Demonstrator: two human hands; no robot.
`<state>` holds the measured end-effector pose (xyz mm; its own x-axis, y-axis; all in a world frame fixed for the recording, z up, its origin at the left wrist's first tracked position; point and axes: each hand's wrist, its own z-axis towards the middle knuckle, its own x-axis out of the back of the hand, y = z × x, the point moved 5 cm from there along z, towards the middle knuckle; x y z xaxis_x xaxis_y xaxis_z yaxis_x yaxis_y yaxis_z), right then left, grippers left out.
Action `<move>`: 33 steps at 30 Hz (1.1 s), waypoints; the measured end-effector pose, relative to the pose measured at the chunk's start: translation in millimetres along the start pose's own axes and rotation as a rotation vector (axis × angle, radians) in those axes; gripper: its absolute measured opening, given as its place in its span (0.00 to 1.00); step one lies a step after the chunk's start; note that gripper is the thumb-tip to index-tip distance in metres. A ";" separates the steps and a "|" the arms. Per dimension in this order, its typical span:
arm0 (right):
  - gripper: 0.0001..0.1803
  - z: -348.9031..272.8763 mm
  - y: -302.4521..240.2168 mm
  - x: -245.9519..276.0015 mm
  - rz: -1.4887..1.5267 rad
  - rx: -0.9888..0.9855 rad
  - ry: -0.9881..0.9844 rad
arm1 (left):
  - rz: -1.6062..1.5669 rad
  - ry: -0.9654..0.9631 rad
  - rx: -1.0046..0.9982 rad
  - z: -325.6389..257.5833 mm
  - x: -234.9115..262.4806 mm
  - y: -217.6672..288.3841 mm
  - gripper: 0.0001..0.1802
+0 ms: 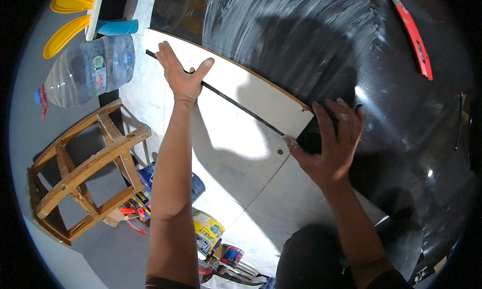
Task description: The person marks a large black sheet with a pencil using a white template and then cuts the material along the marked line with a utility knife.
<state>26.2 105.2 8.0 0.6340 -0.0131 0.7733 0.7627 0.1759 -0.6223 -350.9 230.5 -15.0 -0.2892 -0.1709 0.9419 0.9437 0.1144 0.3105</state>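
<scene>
Glossy black surfacing (314, 63), streaked with pale smears (241, 25), runs toward one o'clock. At its edge, across twelve o'clock, lies a white board (241, 81). At eleven, the left hand (183, 81) lies splayed over it; at three, the right hand (332, 151) spreads wide around its end. Uneven pressure between them could swivel the board out of line.

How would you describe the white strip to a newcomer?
Find the big black surface with whitish smears. Along its lower-left border lies a long, narrow white strip, the left hand near its upper end, the right hand at its lower one. Unlike the pale slabs alongside, it shows a brown edge.
</scene>
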 end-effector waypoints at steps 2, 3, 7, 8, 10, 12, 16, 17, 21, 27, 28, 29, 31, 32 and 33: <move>0.49 -2.2 -0.6 -2.0 0.009 0.008 0.008 | 0.024 0.013 -0.003 -0.9 -0.4 -3.4 0.71; 0.49 -3.2 -0.5 -1.4 0.013 0.013 0.011 | 0.032 -0.020 0.001 2.0 -0.7 -7.0 0.79; 0.49 -10.7 2.2 -7.0 -0.038 0.009 -0.038 | -0.032 -0.035 0.028 -1.4 0.0 -3.0 0.70; 0.49 -11.4 1.7 -8.0 -0.040 0.002 -0.061 | -0.055 -0.039 0.045 -1.7 1.1 -2.5 0.68; 0.49 -11.4 1.1 -5.1 -0.050 -0.009 -0.106 | -0.085 -0.041 0.066 -0.1 1.6 -3.8 0.65; 0.48 -12.3 1.3 -7.4 -0.042 0.012 -0.107 | -0.096 -0.037 0.074 1.4 2.4 -5.6 0.61; 0.46 -12.2 3.3 -8.6 -0.040 0.021 -0.105 | -0.115 -0.032 0.061 2.1 1.0 -4.6 0.59; 0.46 -11.9 3.0 -8.3 -0.042 0.019 -0.110 | -0.112 -0.031 0.059 2.9 1.7 -4.5 0.59; 0.46 -10.6 2.6 -7.8 -0.037 0.006 -0.118 | -0.109 -0.037 0.071 5.1 0.9 -1.8 0.60; 0.45 -9.6 1.8 -10.3 -0.049 0.006 -0.094 | -0.098 -0.040 0.079 6.2 -1.6 -2.5 0.62; 0.45 -10.1 2.0 -10.2 -0.049 0.005 -0.093 | -0.105 -0.035 0.070 5.7 -1.5 -2.6 0.62; 0.45 -10.5 2.1 -10.0 -0.049 0.005 -0.092 | -0.112 -0.030 0.060 5.2 -1.4 -2.8 0.61; 0.44 -10.8 1.4 -9.0 -0.053 -0.001 -0.097 | -0.137 -0.019 0.050 5.0 -1.3 -3.6 0.61; 0.44 -10.4 1.3 -8.8 -0.054 -0.004 -0.099 | -0.155 -0.013 0.048 5.1 -1.5 -4.0 0.61; 0.44 -9.7 1.4 -8.8 -0.055 -0.001 -0.092 | -0.172 -0.006 0.046 5.6 -1.4 -4.4 0.61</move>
<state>23.0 96.0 -0.8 0.5766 0.0675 0.8142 0.7964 0.1763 -0.5785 -355.6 235.7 -16.9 -0.4472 -0.1858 0.8749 0.8716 0.1291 0.4729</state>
